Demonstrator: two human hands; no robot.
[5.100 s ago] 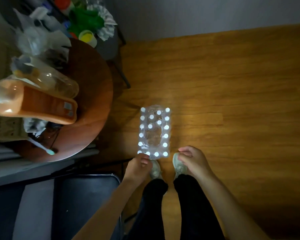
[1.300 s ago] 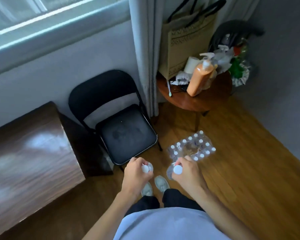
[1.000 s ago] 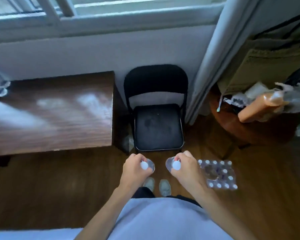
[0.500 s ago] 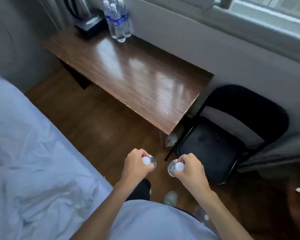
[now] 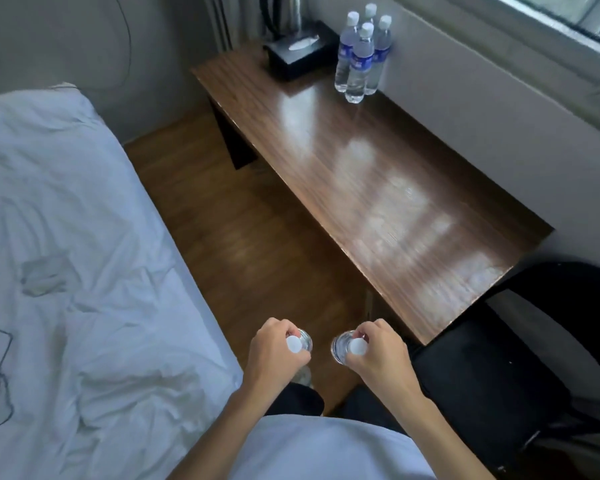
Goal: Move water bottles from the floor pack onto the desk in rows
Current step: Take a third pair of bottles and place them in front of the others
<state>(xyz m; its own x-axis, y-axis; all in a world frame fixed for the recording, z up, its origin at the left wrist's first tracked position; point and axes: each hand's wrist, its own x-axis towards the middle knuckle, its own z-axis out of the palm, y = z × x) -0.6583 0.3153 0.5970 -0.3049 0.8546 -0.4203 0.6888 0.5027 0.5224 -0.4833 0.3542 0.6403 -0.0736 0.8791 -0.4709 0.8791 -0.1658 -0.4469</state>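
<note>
One bottle (image 5: 340,348) is gripped by the right hand (image 5: 378,355), fingers (image 5: 369,332) wrapped around its neck; another bottle (image 5: 300,342) likewise by the left hand (image 5: 274,355). Four bottles (image 5: 361,53) stand at the counter's (image 5: 378,188) far end.

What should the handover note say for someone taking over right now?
Left hand: shut on a water bottle, held by the neck, cap up.
Right hand: the same, shut on a second bottle.
Both hands are low, over the floor between the bed and the desk.
Done: four bottles stand upright in a tight cluster at the desk's far end, beside a black tissue box.
Left: set these two down next to that cluster to extend the rows, then fetch more. The floor pack is out of view.
</note>
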